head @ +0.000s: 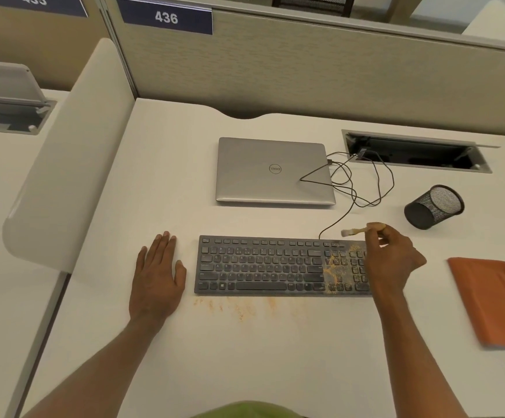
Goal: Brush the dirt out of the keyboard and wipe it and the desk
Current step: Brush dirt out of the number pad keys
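The right hand [391, 260] pinched a small brush [354, 231] above the dusty keyboard [263, 267]; the left hand [156, 276] lay flat, fingers straight, on the bench [245, 357].

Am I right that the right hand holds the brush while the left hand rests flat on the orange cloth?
Not quite: in the head view the left hand rests flat on the desk, left of the keyboard, not on the cloth; the right hand does hold the brush.
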### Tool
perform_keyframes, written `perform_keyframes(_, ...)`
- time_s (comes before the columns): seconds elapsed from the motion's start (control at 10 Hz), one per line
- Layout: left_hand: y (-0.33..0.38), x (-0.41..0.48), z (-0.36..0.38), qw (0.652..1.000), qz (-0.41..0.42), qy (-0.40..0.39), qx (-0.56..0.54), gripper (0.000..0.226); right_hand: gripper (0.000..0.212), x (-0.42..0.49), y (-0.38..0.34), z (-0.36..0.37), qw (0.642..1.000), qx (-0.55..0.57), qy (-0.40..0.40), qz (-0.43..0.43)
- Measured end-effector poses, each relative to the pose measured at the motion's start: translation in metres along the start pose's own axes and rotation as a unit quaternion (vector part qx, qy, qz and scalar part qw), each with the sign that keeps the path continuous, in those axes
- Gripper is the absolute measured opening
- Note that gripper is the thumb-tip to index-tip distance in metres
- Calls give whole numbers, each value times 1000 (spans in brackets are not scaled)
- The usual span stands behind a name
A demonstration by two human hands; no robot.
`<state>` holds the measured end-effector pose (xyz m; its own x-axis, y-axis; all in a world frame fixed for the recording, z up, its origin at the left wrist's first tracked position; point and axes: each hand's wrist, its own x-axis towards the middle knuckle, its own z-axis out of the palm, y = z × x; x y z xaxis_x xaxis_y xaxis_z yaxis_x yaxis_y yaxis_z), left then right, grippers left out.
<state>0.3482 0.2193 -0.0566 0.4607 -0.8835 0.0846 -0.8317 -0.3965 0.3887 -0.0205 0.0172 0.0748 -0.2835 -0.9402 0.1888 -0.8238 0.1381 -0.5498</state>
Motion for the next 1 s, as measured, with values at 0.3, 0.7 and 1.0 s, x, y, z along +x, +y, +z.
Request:
perform_keyframes(0.3, -1, 0, 1, 1000, -3, -4, 2, 66, 24, -9, 12, -6, 999, -11, -31, 3)
perform_keyframes(0.7, -2, 0, 1, 1000, 0, -5, 3, 66, 25, -10, 7, -3, 999, -21, -32, 6)
perform_keyframes(1.0, -1, 0, 0, 1000, 0, -6, 2, 65, 24, -14, -2, 3, 998, -29, -60, -4)
